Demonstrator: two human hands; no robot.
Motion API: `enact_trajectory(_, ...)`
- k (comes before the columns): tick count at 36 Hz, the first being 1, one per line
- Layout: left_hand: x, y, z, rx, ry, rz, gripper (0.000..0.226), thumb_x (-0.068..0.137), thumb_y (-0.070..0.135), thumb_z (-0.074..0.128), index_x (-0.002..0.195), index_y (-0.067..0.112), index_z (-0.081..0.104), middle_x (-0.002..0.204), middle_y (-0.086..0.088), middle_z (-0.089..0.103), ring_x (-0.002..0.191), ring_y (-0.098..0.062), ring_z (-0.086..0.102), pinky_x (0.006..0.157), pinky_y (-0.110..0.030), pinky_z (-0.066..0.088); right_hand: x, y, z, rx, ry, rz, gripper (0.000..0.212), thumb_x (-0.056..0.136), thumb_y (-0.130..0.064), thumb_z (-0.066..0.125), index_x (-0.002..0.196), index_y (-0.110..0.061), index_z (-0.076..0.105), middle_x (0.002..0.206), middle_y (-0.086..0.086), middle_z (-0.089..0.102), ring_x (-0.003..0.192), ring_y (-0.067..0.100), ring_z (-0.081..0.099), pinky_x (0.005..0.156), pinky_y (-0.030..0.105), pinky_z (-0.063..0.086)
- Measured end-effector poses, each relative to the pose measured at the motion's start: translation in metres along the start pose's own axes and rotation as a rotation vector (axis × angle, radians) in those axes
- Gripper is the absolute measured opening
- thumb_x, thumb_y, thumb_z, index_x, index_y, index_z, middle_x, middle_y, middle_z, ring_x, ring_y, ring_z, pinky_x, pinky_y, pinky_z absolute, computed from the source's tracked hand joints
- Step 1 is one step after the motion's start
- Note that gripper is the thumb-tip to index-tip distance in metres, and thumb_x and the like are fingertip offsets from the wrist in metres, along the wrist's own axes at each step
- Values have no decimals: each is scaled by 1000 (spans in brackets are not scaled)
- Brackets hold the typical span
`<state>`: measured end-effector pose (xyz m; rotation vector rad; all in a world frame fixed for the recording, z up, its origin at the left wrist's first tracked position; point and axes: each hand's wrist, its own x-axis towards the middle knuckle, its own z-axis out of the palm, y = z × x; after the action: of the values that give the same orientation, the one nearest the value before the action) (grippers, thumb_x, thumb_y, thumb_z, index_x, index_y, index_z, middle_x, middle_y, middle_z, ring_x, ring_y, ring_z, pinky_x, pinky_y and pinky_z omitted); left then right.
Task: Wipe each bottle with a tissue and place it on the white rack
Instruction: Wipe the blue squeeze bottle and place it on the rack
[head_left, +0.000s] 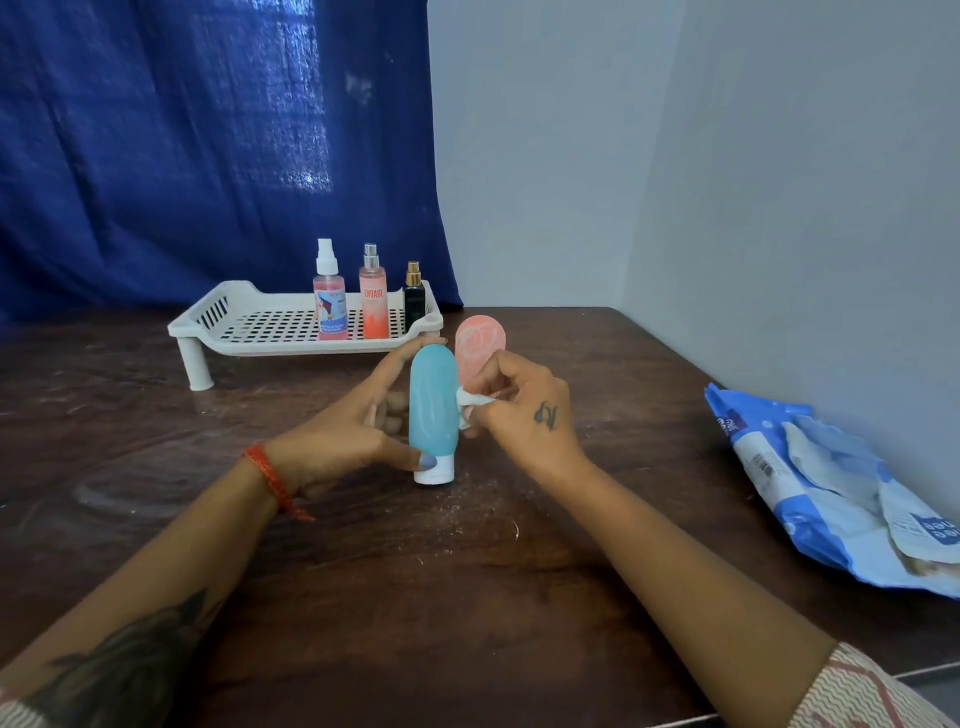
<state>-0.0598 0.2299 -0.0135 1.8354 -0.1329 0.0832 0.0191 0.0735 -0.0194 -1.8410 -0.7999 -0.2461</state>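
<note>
The person is wiping the blue bottle (432, 402). It stands on the brown table (467, 597), in front of the white rack (244, 325). Its long side goes up and down, with the white cap at the bottom and the round end pointing up.

The left hand (353, 421) holds the bottle, with a fingertip on top and the thumb near the cap. The right hand (519, 405) pinches a small white tissue (475, 399) against the bottle's side.

A pink bottle (480, 358) stands just behind, probably not wiped yet. Three spray bottles (371, 299) already stand on the rack.

Next, the blue bottle likely needs lifting onto a free spot on the rack, kept upright so it does not tip.
</note>
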Motion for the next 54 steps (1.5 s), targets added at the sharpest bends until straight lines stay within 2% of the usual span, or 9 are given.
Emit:
enact_trajectory(2,0,0,0,7,-5,-2,104,62,-6,73,131,53,21,128,-6,56,108,-19,64,86,-30,55,1,1,0,11,-20,60,14,72,1,70,73,-10,62,74,3,64,71,18,62,65,33,58)
enact_trajectory(5,1,-2,-1,-8,1,2,105,60,-5,73,132,53,23,130,-9,55,109,-22,63,86,-33,55,-2,-3,0,-7,3,-36,15,74,-4,72,72,-15,62,73,-5,63,68,8,60,62,20,55)
enact_trajectory(10,2,-4,-4,-18,8,-16,114,56,0,76,142,45,18,128,-10,57,109,-24,64,90,-37,54,-5,-7,-1,36,1,-173,8,73,-7,76,77,-9,69,78,-1,67,69,9,62,62,22,56)
enact_trajectory(16,3,-4,-3,27,13,-3,118,47,17,86,140,47,20,133,-2,52,111,-19,62,87,-34,55,-6,-7,1,40,-17,-166,7,74,-7,75,78,-10,70,80,-2,67,71,9,62,61,19,54)
enact_trajectory(24,1,-2,-3,38,38,-3,110,59,-2,83,135,49,22,130,0,53,110,-20,63,87,-31,55,-3,-5,-2,-4,-116,96,25,73,-1,71,69,-22,58,79,-2,64,71,9,60,56,14,49)
enact_trajectory(28,0,-2,-3,21,59,4,109,60,-8,79,140,42,23,128,2,54,109,-17,63,85,-30,56,-4,-8,-1,35,-89,1,17,74,-5,74,72,-18,63,79,-3,66,74,12,62,64,24,56)
enact_trajectory(33,1,-3,-3,-3,68,0,107,64,-14,75,141,38,23,124,2,56,108,-14,64,81,-29,57,-7,-13,-4,37,-157,-138,21,70,-4,76,67,-21,64,76,-11,62,73,11,61,63,19,52)
enact_trajectory(43,0,-5,-4,-26,74,-20,117,51,0,87,140,41,25,131,-1,52,113,-20,61,89,-36,54,-4,-8,-4,-45,-163,106,23,73,-3,73,68,-20,59,79,-4,63,71,9,58,51,7,43)
enact_trajectory(54,1,-4,-4,-19,62,-19,114,56,-3,85,141,41,22,133,-4,52,113,-21,62,88,-37,55,-9,-16,-6,-4,-217,-71,18,68,-2,77,66,-16,67,74,-9,61,73,10,59,62,13,50)
